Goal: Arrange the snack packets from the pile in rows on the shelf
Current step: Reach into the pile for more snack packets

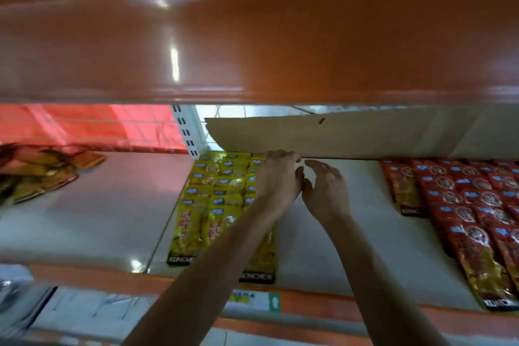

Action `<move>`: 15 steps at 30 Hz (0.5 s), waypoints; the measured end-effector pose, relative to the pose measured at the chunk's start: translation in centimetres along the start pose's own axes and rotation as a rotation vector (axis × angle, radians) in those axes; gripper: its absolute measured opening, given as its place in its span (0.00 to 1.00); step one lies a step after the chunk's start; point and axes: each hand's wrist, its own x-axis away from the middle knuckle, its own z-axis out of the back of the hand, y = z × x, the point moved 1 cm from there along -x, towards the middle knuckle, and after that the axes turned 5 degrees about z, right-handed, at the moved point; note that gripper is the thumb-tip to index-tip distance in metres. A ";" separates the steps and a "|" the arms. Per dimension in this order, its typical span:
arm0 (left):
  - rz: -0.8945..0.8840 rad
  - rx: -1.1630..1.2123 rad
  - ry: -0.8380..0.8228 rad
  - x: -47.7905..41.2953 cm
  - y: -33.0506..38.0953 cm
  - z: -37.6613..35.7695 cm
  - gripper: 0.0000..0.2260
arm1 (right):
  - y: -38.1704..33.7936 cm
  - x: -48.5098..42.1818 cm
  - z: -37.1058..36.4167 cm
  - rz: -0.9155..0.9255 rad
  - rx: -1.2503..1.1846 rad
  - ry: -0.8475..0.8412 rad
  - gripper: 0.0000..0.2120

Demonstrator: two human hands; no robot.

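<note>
Yellow snack packets in rows, 8 o'clock of left hand; curled over back row, hold unclear. Right hand spread, empty. Loose pile at 9 o'clock. Likely light, slick: pinch top seam.

Yellow packets, red packets, orange shelf edge, tan cardboard, white shelf.

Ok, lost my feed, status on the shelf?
Left hand over yellow packets at shelf back, grip unclear. Right hand open beside it. Cardboard close behind.
</note>
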 end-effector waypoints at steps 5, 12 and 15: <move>0.074 -0.125 0.046 1.1 -9.0 5.2 0.12 | -8.2 -0.4 -5.7 0.114 -0.055 -0.052 0.16; 0.197 -0.161 0.076 2.4 -21.6 11.6 0.17 | -19.4 -0.3 -14.6 0.205 -0.142 -0.063 0.19; 0.242 -0.207 0.058 2.8 -26.6 13.7 0.20 | -23.4 -0.4 -18.0 0.239 -0.100 -0.153 0.21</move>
